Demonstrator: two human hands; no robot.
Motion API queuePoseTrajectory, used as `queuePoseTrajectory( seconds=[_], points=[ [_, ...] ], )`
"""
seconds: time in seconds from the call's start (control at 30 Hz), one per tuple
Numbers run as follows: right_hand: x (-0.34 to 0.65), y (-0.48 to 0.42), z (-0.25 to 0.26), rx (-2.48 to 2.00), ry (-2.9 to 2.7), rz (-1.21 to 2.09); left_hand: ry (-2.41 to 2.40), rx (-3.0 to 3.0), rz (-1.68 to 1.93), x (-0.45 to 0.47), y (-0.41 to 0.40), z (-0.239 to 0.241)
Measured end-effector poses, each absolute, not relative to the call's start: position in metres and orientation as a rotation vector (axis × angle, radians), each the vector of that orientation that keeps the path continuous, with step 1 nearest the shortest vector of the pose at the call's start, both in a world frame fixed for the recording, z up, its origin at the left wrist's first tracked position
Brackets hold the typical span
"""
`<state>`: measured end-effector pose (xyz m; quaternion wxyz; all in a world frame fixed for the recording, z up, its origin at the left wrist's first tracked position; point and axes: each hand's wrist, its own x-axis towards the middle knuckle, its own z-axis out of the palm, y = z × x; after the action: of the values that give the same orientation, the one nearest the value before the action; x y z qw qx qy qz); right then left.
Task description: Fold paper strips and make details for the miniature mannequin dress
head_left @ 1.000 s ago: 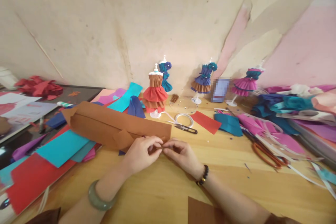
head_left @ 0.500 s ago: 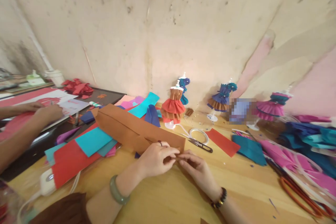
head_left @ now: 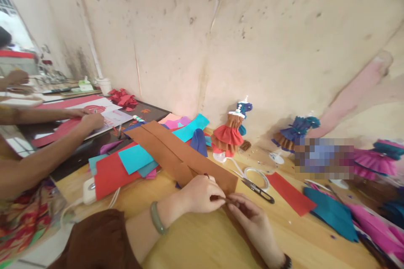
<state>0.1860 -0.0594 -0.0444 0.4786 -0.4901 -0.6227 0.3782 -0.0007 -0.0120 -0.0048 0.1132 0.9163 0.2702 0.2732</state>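
Brown piece [head_left: 226, 199], small and mostly covered by fingers, is what I have in hand, well in from the surface's [head_left: 189, 241] far edge. My left grip [head_left: 202, 195] is pinched on one end of it and my right grip [head_left: 252, 215] is pinched on the other, the two sets of fingertips nearly meeting. From here I cannot tell whether it joins the brown sheet [head_left: 192, 153], which lies slantwise just behind it, reaching from my fingers toward the left part of the far edge.

To the right of the sheet I see snips [head_left: 260, 191] against a white coil [head_left: 267, 178], then a red piece [head_left: 292, 193] and a teal piece [head_left: 331, 213]. Near the far edge stand a red and brown dress [head_left: 229, 133] on a white stand, a blue dress [head_left: 245, 107] partly hidden behind it, another blue one farther right, and a pink dress [head_left: 375, 163] beyond that.

On my left, a cyan piece [head_left: 134, 159] overlaps a red sheet [head_left: 109, 178], with a white device [head_left: 89, 192] beside it. Farther left, a co-worker's hands [head_left: 94, 121] rest over printed paper.
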Motion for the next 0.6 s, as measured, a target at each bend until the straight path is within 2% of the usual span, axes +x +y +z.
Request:
queuePoseTrajectory(
  seconds=[0.6],
  points=[
    [0.183,-0.0638,-0.0356,-1.189,-1.482,0.958,0.756,2.583,0.843,0.0006,-0.0157,0.0011]
  ],
)
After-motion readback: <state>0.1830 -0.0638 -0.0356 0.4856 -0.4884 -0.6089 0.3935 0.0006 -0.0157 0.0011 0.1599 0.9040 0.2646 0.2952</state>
